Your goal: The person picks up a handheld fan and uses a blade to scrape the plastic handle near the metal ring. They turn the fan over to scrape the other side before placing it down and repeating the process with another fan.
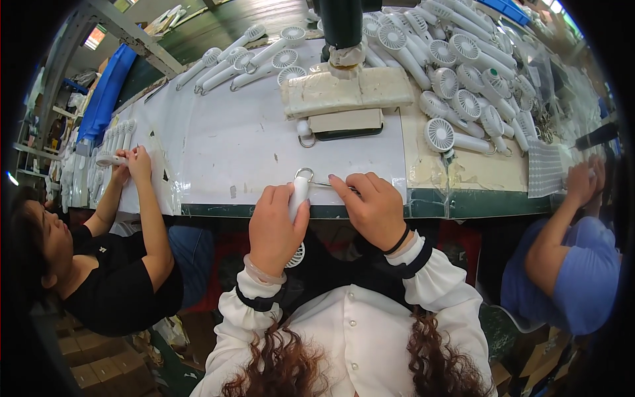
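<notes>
My left hand (274, 221) is wrapped round a white handheld fan (299, 197) at the table's front edge. The fan's handle end points away from me, with a metal ring (304, 173) on it. Below my hand the round slatted fan head (296, 256) shows in part. A thin metal rod-like tool (321, 184) is pinched in my right hand (376, 210), its tip beside the ring. My fingers hide the tool's other end, so its exact kind is unclear.
White handheld fans (466, 102) lie piled at the right, and several more (254, 59) at the back left. A padded block (350, 89) under a dark post stands ahead. Co-workers sit at left (126, 258) and right (562, 258), their hands on the same table (238, 155).
</notes>
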Demonstrator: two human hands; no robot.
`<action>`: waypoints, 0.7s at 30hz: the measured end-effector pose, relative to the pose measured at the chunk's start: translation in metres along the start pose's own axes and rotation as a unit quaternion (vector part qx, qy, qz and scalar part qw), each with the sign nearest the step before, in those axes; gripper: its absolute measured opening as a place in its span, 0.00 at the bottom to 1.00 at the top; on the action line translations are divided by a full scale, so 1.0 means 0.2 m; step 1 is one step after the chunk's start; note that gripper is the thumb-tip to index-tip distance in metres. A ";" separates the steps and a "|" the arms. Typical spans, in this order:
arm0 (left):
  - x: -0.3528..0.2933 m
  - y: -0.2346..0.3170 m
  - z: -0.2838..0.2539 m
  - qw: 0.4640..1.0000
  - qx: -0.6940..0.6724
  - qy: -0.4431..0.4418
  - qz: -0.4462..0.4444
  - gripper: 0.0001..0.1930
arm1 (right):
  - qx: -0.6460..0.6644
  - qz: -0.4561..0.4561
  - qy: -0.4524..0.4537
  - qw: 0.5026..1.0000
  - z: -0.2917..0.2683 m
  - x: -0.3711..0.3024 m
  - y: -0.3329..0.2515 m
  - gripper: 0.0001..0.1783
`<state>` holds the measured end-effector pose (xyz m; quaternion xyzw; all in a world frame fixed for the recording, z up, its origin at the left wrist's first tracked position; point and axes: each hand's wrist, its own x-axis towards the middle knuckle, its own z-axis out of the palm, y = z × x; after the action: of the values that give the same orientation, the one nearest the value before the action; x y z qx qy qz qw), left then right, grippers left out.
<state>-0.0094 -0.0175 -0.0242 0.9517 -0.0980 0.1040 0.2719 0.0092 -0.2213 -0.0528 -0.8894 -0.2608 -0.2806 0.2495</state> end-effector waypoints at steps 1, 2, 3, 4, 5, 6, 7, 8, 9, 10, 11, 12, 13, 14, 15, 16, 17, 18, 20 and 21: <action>0.00 0.00 0.00 1.000 0.000 0.000 0.000 0.15 | 0.000 0.000 0.000 1.000 0.00 0.00 0.00 0.27; 0.00 0.00 0.00 1.000 0.002 0.000 -0.001 0.15 | -0.001 -0.001 -0.003 1.000 0.00 0.00 0.00 0.27; 0.00 0.00 0.00 1.000 0.004 0.000 -0.002 0.15 | -0.003 -0.003 -0.006 1.000 0.00 0.00 0.00 0.27; 0.00 0.00 0.00 1.000 0.006 -0.001 -0.003 0.15 | -0.004 -0.003 -0.009 1.000 -0.01 0.00 0.00 0.27; 0.00 0.00 0.00 1.000 0.006 -0.001 -0.003 0.15 | -0.005 -0.003 -0.009 1.000 -0.01 0.00 0.00 0.27; 0.00 0.00 0.01 1.000 0.006 0.000 0.000 0.15 | -0.009 -0.006 -0.011 1.000 -0.01 0.00 0.00 0.25; 0.00 0.00 0.01 1.000 0.006 0.002 0.003 0.15 | -0.013 -0.009 -0.014 1.000 -0.01 0.01 0.00 0.23; 0.00 0.00 0.01 1.000 0.006 0.003 0.005 0.15 | -0.018 -0.013 -0.016 1.000 -0.01 0.00 0.01 0.22; 0.00 0.00 0.01 1.000 0.006 0.003 0.005 0.15 | -0.018 -0.013 -0.016 1.000 0.00 0.00 0.01 0.22; 0.00 0.00 0.01 1.000 0.007 0.004 0.006 0.15 | -0.019 -0.009 -0.012 1.000 0.00 0.00 0.01 0.22; 0.00 0.00 0.01 1.000 0.008 0.005 0.007 0.16 | -0.020 -0.005 -0.008 1.000 0.00 0.00 0.00 0.22; 0.00 0.00 0.00 1.000 0.009 0.005 0.008 0.16 | -0.022 -0.001 -0.004 1.000 0.00 0.00 0.00 0.21; 0.00 0.00 0.00 1.000 0.009 0.006 0.008 0.16 | -0.022 -0.002 -0.003 1.000 0.00 0.00 0.01 0.21; 0.00 0.00 0.00 1.000 0.010 0.005 0.007 0.16 | -0.019 -0.005 -0.003 1.000 0.01 0.00 0.01 0.21; 0.00 0.01 0.00 1.000 0.011 0.004 0.006 0.16 | -0.017 -0.008 -0.003 1.000 0.01 0.00 0.01 0.21; 0.00 0.01 0.00 1.000 0.012 0.003 0.006 0.16 | -0.014 -0.012 -0.003 1.000 0.01 0.00 0.01 0.21; 0.00 0.01 0.01 1.000 0.012 0.002 0.005 0.16 | -0.014 -0.012 -0.004 1.000 0.01 0.00 0.01 0.21; 0.00 0.01 0.01 1.000 0.010 -0.002 0.000 0.16 | -0.015 -0.011 -0.006 1.000 0.01 0.00 0.01 0.21; 0.00 0.01 0.00 1.000 0.008 -0.010 -0.012 0.16 | -0.017 -0.010 -0.010 1.000 0.00 0.00 0.01 0.21; 0.00 0.01 0.00 1.000 0.008 -0.011 -0.012 0.16 | -0.017 -0.010 -0.010 1.000 0.00 0.00 0.01 0.21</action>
<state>-0.0104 -0.0201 -0.0238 0.9559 -0.0882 0.0912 0.2647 0.0097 -0.2219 -0.0536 -0.8936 -0.2676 -0.2785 0.2288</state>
